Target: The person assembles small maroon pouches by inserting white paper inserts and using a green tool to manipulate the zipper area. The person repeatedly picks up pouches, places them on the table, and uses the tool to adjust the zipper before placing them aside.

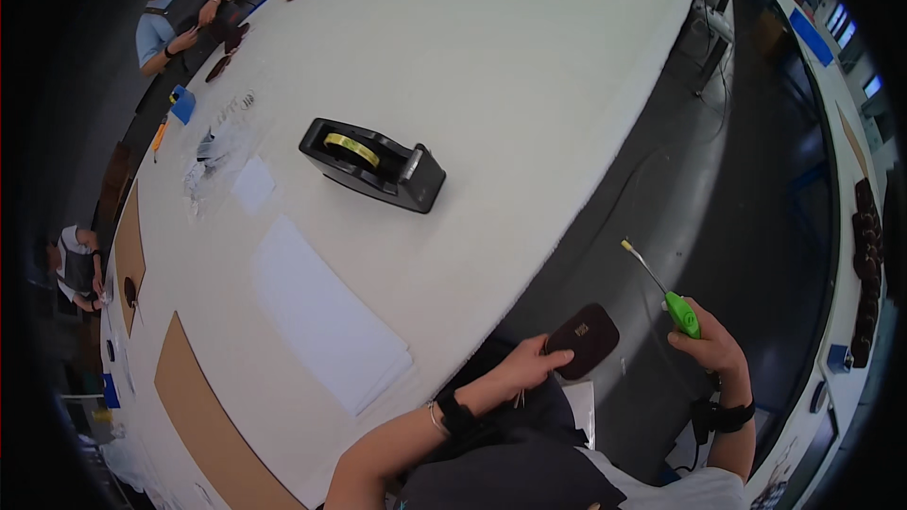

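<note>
A white surface fills the frame's upper middle. Lower right of centre, my left hand has its fingers gripping a pouch-like case; my right hand clasps a green-handled tool. I judge this to be tool work, next needing its tip brought to the case, which looks rounded, dark maroon, gold-marked.

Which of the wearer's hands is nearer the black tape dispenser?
Left. The left hand, holding a dark case, is below and right of the tape dispenser; the right hand, holding a green-handled tool, is farther right.
</note>
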`<state>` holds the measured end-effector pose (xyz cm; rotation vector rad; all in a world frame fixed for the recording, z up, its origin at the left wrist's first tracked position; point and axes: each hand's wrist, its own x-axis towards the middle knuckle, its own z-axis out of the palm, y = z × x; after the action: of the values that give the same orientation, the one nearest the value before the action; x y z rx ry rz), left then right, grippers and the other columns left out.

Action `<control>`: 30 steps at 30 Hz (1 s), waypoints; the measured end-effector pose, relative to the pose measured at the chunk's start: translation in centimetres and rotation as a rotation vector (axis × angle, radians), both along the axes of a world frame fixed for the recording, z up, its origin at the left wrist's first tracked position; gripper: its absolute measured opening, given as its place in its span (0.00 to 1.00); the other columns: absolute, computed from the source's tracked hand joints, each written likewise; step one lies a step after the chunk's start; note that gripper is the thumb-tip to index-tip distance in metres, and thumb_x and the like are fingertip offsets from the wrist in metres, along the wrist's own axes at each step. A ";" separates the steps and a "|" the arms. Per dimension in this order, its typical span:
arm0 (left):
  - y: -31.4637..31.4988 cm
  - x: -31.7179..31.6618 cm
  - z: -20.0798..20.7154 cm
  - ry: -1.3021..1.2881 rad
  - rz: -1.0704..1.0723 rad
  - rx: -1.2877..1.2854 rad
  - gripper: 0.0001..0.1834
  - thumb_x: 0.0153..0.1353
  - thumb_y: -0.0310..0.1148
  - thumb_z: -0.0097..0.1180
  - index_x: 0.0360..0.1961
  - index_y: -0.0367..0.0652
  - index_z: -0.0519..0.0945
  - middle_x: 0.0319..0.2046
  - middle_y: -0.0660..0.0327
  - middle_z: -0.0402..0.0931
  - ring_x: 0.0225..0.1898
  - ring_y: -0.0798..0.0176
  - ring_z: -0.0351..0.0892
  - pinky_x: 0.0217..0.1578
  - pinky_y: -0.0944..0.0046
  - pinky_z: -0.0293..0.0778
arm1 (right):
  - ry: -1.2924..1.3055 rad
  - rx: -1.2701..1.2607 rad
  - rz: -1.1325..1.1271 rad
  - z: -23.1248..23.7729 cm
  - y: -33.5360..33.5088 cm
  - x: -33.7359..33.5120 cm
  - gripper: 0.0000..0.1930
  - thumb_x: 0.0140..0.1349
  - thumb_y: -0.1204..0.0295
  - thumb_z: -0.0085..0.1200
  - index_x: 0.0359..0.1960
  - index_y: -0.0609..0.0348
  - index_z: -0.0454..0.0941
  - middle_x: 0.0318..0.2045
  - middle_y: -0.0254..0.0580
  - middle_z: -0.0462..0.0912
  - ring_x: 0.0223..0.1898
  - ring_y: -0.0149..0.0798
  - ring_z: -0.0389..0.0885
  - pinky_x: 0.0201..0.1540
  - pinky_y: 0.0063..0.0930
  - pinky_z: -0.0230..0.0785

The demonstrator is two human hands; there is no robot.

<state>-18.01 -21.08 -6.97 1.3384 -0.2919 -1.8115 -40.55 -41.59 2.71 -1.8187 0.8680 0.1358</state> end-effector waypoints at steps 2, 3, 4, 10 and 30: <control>0.2 0.6 -3.1 -0.217 0.054 0.061 0.17 0.63 0.38 0.58 0.48 0.40 0.73 0.19 0.71 0.64 0.13 0.79 0.54 0.11 0.73 0.49 | 0.262 0.009 0.268 -0.1 2.4 -0.5 0.21 0.55 0.68 0.58 0.49 0.58 0.67 0.30 0.46 0.80 0.33 0.47 0.79 0.36 0.38 0.68; 0.7 0.9 -5.0 -0.263 0.074 0.050 0.18 0.62 0.38 0.59 0.48 0.39 0.74 0.21 0.70 0.67 0.15 0.77 0.57 0.13 0.72 0.53 | 0.386 0.005 0.401 -0.1 3.6 -0.5 0.21 0.55 0.67 0.58 0.49 0.58 0.66 0.31 0.50 0.81 0.35 0.52 0.80 0.38 0.40 0.69; 1.3 1.2 -7.0 -0.313 0.094 0.043 0.19 0.61 0.39 0.59 0.48 0.38 0.75 0.22 0.69 0.69 0.16 0.76 0.60 0.16 0.72 0.57 | 0.422 0.078 0.501 -0.8 4.9 -0.6 0.23 0.55 0.68 0.56 0.52 0.58 0.64 0.33 0.57 0.80 0.41 0.60 0.79 0.42 0.47 0.69; 1.9 2.4 -7.2 -0.391 -0.008 0.216 0.21 0.58 0.35 0.59 0.50 0.33 0.76 0.44 0.53 0.80 0.46 0.62 0.78 0.50 0.63 0.70 | 0.453 0.030 0.562 -3.3 6.0 0.7 0.22 0.56 0.68 0.55 0.51 0.56 0.64 0.33 0.57 0.81 0.41 0.60 0.79 0.41 0.49 0.70; 2.7 2.5 -8.0 -0.399 -0.067 0.208 0.20 0.58 0.34 0.59 0.50 0.34 0.77 0.43 0.54 0.81 0.43 0.63 0.78 0.48 0.64 0.70 | 0.547 -0.013 0.544 -5.6 5.3 -0.2 0.24 0.53 0.72 0.53 0.53 0.57 0.63 0.36 0.58 0.81 0.43 0.59 0.79 0.43 0.47 0.71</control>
<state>-15.47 -18.43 -15.00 1.8595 -0.3704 -1.6519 -40.79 -36.26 -2.91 -2.0248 0.7086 1.0103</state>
